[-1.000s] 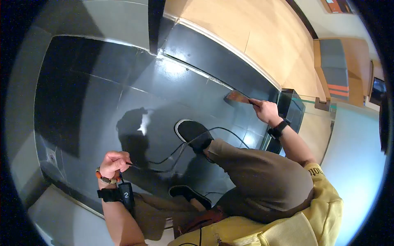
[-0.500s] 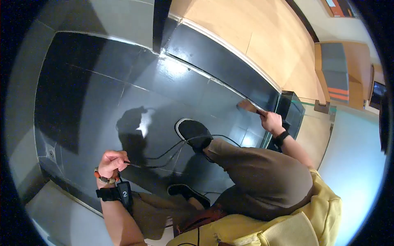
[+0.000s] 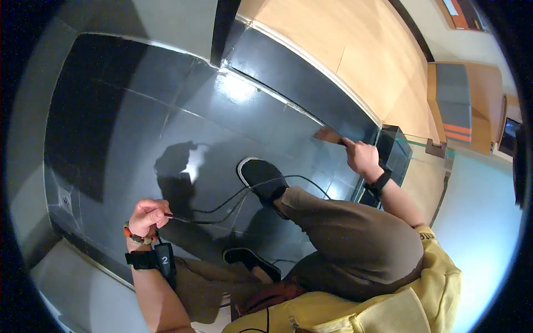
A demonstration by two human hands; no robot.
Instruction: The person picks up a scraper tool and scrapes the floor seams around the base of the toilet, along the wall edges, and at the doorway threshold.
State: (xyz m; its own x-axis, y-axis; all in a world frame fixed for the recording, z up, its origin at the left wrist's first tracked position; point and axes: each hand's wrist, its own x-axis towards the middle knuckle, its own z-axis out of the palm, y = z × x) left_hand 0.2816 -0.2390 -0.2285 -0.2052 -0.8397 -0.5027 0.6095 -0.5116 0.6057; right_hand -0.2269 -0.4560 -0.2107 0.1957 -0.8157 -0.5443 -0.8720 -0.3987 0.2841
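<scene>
My right hand (image 3: 363,159) is closed on the handle of a scraper (image 3: 329,135), whose broad rusty-brown blade lies close to the seam along the raised dark ledge. Lower left, my left hand (image 3: 149,216) pinches a thin black cable (image 3: 208,222). From there the cable loops over the dark tiled floor (image 3: 194,116) and past my black shoe (image 3: 261,177). A beaded bracelet and a black strap with a device marked 2 (image 3: 165,260) are around my left wrist. Another black band (image 3: 379,182) is around my right wrist.
Beyond the dark ledge (image 3: 300,77) is a light wood-coloured floor (image 3: 311,39). A glass panel (image 3: 472,205) stands at the right, with a grey and orange cushioned bench (image 3: 454,102) behind it. Grey walls border the left. A drain cover (image 3: 65,201) is set in the floor.
The scraper and my right hand first shifted right and down, then came back up and left along the seam. My left hand has moved slightly left, still pinching the cable.
</scene>
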